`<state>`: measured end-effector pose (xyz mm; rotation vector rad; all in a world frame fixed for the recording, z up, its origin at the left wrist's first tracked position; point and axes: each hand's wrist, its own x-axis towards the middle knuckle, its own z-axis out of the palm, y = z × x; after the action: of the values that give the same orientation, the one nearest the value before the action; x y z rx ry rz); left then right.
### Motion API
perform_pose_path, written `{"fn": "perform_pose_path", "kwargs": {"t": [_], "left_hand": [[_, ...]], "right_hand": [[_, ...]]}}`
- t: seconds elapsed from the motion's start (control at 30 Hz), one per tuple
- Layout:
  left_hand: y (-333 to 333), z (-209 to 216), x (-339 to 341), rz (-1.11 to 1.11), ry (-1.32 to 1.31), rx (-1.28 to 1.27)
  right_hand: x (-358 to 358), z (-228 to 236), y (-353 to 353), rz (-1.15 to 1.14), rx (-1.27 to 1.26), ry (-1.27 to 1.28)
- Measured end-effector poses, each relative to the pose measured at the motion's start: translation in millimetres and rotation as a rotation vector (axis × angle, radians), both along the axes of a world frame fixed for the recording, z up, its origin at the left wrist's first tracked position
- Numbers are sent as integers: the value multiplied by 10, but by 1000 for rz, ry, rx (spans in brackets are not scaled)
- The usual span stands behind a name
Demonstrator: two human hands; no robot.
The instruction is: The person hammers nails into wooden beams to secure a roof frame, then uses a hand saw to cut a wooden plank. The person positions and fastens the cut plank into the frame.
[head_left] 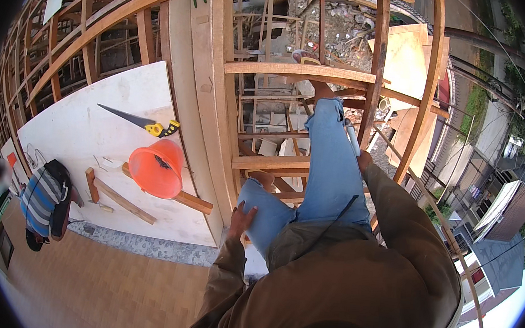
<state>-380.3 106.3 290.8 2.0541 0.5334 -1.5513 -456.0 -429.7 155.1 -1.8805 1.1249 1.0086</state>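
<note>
fingers of left hand rest on knee, orange bucket and handsaw nearby.

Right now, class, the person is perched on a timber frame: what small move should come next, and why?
Probably shift the left hand from the knee onto the wooden beam beside it. The right hand is at a frame post, the legs straddle open rungs, and the ground lies far below.

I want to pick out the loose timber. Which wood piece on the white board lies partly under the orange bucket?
The longer wood strip, running out from beneath the orange bucket; the short block and the thinner strip lie clear of it.
</note>
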Motion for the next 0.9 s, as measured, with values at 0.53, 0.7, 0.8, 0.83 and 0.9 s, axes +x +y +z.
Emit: {"fn": "perform_pose_path", "kwargs": {"t": [0.53,0.7,0.8,0.83,0.9], "left_hand": [[1058,-99,-927,484,-431,3],[1447,-207,-982,481,-579,-112],[1445,-114,-731,435,-581,-106],[1430,-189,-634,406,-595,-116],[1254,-189,-363,332,-603,-109]], "right_hand": [[851,1959,724,-134,18,65],[557,2467,977,-206,40,-186],[332,2401,1073,-239,-115,-492],[266,2293,1031,-249,-192,-616],[416,2187,909,-391,-23,-522]]}}
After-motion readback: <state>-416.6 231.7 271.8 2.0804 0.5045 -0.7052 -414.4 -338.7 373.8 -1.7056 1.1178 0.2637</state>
